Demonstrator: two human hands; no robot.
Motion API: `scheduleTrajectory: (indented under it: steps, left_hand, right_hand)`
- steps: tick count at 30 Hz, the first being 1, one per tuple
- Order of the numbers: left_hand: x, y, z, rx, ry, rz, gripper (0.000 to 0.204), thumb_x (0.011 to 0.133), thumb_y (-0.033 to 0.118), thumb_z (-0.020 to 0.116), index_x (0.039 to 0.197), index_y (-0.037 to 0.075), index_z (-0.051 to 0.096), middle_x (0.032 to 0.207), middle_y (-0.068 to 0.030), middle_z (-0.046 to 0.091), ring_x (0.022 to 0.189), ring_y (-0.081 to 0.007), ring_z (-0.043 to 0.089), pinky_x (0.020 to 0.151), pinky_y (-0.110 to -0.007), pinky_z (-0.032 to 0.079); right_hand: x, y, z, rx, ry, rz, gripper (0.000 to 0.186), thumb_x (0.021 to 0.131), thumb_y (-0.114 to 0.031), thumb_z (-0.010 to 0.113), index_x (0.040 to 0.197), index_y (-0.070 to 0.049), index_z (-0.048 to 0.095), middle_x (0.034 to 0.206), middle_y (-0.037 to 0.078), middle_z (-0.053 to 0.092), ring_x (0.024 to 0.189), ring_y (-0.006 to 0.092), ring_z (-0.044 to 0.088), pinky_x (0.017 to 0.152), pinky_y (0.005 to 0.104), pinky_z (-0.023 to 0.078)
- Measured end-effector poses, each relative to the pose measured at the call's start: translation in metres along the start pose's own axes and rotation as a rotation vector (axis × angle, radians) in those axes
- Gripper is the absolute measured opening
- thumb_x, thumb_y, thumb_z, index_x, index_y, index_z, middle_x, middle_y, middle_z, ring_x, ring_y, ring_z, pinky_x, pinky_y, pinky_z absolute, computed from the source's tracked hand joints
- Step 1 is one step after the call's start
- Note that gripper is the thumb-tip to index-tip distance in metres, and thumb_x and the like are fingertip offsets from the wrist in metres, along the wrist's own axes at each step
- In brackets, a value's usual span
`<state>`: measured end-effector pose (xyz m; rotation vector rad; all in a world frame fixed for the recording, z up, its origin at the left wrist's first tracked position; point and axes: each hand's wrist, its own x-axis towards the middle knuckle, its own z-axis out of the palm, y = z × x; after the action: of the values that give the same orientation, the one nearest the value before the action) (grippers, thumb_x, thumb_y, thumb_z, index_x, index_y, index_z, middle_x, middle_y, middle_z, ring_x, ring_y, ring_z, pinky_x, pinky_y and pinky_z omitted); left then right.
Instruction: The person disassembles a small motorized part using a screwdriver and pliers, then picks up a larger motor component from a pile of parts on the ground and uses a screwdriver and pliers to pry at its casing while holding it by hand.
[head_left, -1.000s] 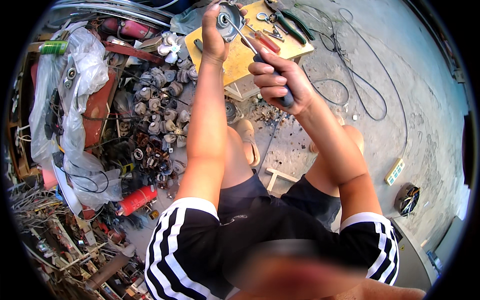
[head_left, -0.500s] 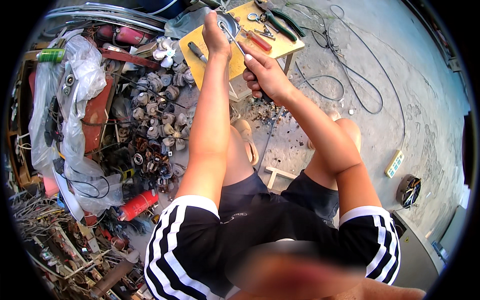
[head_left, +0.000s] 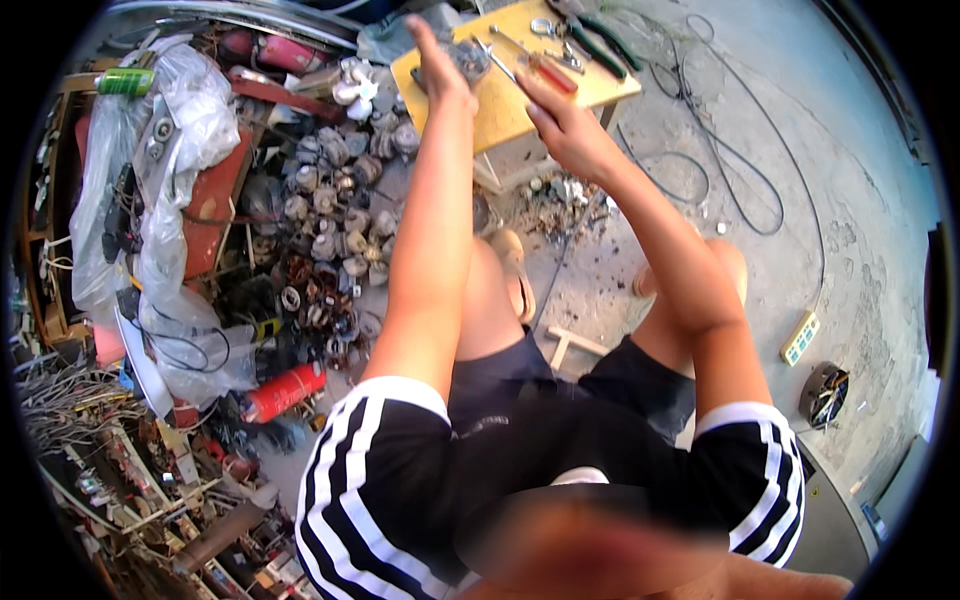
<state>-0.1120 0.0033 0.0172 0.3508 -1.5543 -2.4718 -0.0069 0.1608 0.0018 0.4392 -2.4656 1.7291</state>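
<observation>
At the near side of the yellow table, my left hand (head_left: 446,82) cradles a round grey metal part (head_left: 468,62) against its palm. Its thumb points up and away; the other fingers are mostly behind the part. My right hand (head_left: 573,132) is closed round a screwdriver (head_left: 497,62), whose thin metal shaft reaches toward that part. Its handle is hidden in my fist. Just beyond my right hand, a screwdriver with a red handle (head_left: 553,75) lies on the tabletop. Motion blurs both hands slightly.
On the yellow table (head_left: 500,125) lie green-handled pliers (head_left: 605,48), a metal ring (head_left: 541,27) and small bolts. Heaped motor parts (head_left: 345,190), plastic sheeting (head_left: 190,130) and a red cylinder (head_left: 285,392) crowd the left. A black cable (head_left: 735,215) and power strip (head_left: 800,338) lie right.
My right hand has moved right and slightly down, drawing the screwdriver shaft back from the metal part. My left thumb has swung outward. The whole view has shifted a little.
</observation>
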Motion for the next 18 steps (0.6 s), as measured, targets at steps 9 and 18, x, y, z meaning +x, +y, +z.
scheduleTrajectory:
  steps: [9,18]
  left_hand:
    - [0.010,0.025,-0.027,-0.099,-0.141,-0.214,0.102,0.075,0.085,0.044,0.137,0.005,0.037,0.130,-0.0212,0.048,0.118,-0.0384,0.049,0.094,-0.063,0.044]
    - [0.020,0.020,-0.029,-0.402,-0.444,-0.690,0.105,0.075,0.082,0.047,0.131,-0.007,0.040,0.124,-0.0301,0.051,0.112,-0.0427,0.055,0.095,-0.063,0.045]
  right_hand:
    - [0.014,-0.023,-0.026,0.290,-0.251,0.436,0.045,0.102,-0.022,0.043,0.147,-0.020,0.038,0.086,0.002,0.054,0.066,0.0073,0.049,0.055,0.0238,0.047]
    - [0.030,-0.018,-0.039,0.620,-0.047,0.570,0.052,0.099,-0.016,0.046,0.147,-0.002,0.030,0.098,0.006,0.060,0.076,0.0094,0.052,0.058,0.0251,0.051]
